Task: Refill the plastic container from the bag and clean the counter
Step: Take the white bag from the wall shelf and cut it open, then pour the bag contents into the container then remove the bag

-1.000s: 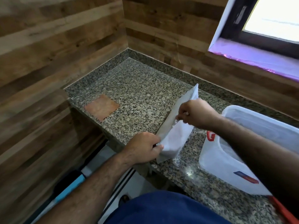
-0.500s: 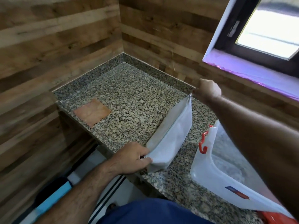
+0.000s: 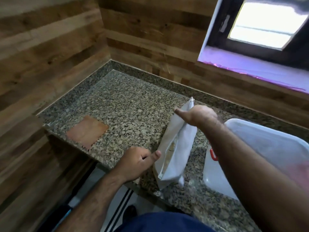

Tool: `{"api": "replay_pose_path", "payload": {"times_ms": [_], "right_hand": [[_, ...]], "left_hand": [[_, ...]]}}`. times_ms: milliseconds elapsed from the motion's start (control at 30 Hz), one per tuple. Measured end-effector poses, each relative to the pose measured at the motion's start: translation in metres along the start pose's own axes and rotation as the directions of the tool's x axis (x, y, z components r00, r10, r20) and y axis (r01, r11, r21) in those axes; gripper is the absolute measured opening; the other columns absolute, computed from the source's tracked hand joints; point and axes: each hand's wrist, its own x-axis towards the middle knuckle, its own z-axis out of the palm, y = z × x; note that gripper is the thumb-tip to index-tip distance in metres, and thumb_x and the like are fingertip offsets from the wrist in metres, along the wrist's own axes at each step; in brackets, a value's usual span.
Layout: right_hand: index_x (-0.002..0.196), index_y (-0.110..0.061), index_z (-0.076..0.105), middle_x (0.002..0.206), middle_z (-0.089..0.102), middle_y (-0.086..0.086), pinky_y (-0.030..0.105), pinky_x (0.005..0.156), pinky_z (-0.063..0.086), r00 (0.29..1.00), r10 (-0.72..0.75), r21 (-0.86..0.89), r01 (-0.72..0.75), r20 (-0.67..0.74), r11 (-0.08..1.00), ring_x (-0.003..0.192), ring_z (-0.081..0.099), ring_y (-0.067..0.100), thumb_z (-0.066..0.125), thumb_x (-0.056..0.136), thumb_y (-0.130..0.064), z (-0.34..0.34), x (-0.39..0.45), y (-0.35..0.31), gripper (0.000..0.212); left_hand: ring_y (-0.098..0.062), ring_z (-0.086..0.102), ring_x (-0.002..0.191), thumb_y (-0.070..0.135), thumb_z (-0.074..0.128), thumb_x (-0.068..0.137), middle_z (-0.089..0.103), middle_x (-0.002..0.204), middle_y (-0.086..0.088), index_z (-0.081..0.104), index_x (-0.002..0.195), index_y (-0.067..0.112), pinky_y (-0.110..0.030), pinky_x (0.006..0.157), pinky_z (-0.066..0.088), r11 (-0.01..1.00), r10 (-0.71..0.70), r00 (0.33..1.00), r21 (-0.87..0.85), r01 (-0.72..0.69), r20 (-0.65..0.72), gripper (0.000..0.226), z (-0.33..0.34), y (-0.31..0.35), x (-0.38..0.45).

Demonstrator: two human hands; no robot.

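The bag (image 3: 177, 148) stands near the counter's (image 3: 130, 104) front edge with its zip mouth parted, just left of the plastic container (image 3: 267, 148). The right hand (image 3: 199, 114) pinches the far top end; the left hand (image 3: 138, 162), loosely curled, touches the near end without gripping. Spread the mouth wider before tipping; the counter's left half offers free room.

left hand (image 3: 137, 162) off bag (image 3: 177, 148) corner now, loosely curled just beside it, thumb near bag edge. right hand (image 3: 199, 114) back from far tip, over upper part of bag, thumb out. bag mouth now parted along top seam, tan contents visible inside.
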Motion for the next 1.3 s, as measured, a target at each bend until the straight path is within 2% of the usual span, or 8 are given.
{"api": "replay_pose_path", "payload": {"times_ms": [133,267,400,567,833,1067,1200,1300], "right_hand": [[0.133,-0.010,0.070,0.113,0.074,0.007,0.037,0.085,0.062,0.996,0.076,-0.031,-0.074,0.036,0.997,0.101,0.073,0.027,0.052,0.082,-0.094,0.019,-0.001,-0.021,0.100],[0.116,-0.014,0.070,0.100,0.068,0.003,0.031,0.061,0.047,0.991,0.133,-0.045,-0.132,0.026,0.990,0.087,0.065,0.023,0.058,0.092,-0.079,0.024,-0.007,-0.037,0.071],[0.115,-0.012,0.073,0.089,0.065,0.002,0.031,0.064,0.053,0.971,0.237,0.044,-0.237,0.001,0.970,0.085,0.068,0.024,0.065,0.096,-0.046,0.025,-0.006,-0.040,0.040],[0.125,-0.012,0.072,0.113,0.072,0.006,0.034,0.077,0.053,0.975,0.219,0.032,-0.217,-0.045,0.976,0.098,0.069,0.029,0.060,0.105,-0.053,0.026,-0.023,-0.042,0.048],[0.107,-0.014,0.079,0.107,0.076,0.011,0.037,0.075,0.045,0.958,0.057,0.098,-0.030,-0.280,0.995,0.099,0.071,0.036,0.046,0.108,-0.060,0.020,-0.069,-0.030,0.057],[0.070,-0.018,0.062,0.069,0.062,0.003,0.035,0.063,0.042,0.803,-0.192,0.045,0.262,-0.564,0.964,0.068,0.065,0.031,0.045,0.108,-0.063,-0.060,-0.114,-0.026,0.062],[0.070,-0.022,0.055,0.057,0.043,-0.008,0.032,0.059,0.033,0.667,-0.350,-0.058,0.418,-0.657,0.907,0.050,0.042,0.013,0.042,0.109,-0.062,-0.107,-0.135,-0.032,0.057],[0.073,-0.022,0.054,0.057,0.037,-0.007,0.033,0.061,0.031,0.592,-0.423,-0.151,0.454,-0.686,0.878,0.050,0.033,0.014,0.041,0.110,-0.060,-0.130,-0.140,-0.032,0.054]], "left_hand": [[-0.012,0.038,0.052,0.093,0.036,0.093,0.041,0.056,0.002,0.044,0.061,0.008,-0.034,0.055,0.026,0.995,0.086,0.994,0.054,-0.089,0.064,0.091,-0.017,-0.008,0.021],[-0.009,0.037,0.051,0.093,0.036,0.093,0.039,0.054,0.007,0.042,0.058,0.012,-0.035,0.054,0.026,0.989,0.142,0.984,0.017,-0.144,0.110,0.088,-0.028,-0.019,0.035],[-0.007,0.038,0.050,0.090,0.036,0.094,0.041,0.052,0.005,0.043,0.059,0.011,-0.037,0.052,0.026,0.983,0.184,0.971,-0.018,-0.183,0.152,0.087,-0.034,-0.036,0.040],[-0.018,0.059,0.051,0.088,0.033,0.096,0.063,0.056,-0.004,0.062,0.061,0.009,-0.042,0.055,0.047,0.986,0.163,0.966,-0.055,-0.155,0.200,0.091,-0.038,-0.049,0.043],[-0.012,0.048,0.046,0.074,0.042,0.103,0.059,0.055,0.001,0.070,0.071,0.007,-0.023,0.054,0.039,0.977,-0.030,0.992,-0.208,0.055,0.124,0.080,-0.058,-0.032,0.081],[-0.021,0.061,0.074,0.066,0.044,0.108,0.075,0.105,-0.008,0.071,0.105,0.016,-0.031,0.062,0.048,0.854,-0.314,0.949,-0.437,0.283,0.000,0.056,-0.079,-0.002,0.152],[-0.020,0.045,0.057,0.093,0.045,0.088,0.060,0.076,-0.009,0.067,0.085,0.010,-0.030,0.055,0.033,0.641,-0.387,0.881,-0.608,0.468,0.271,0.086,-0.119,0.030,0.183],[-0.020,0.043,0.059,0.094,0.051,0.085,0.054,0.072,-0.008,0.070,0.067,0.018,-0.032,0.059,0.032,0.645,-0.277,0.916,-0.651,0.401,0.290,0.080,-0.139,0.050,0.187]]}}
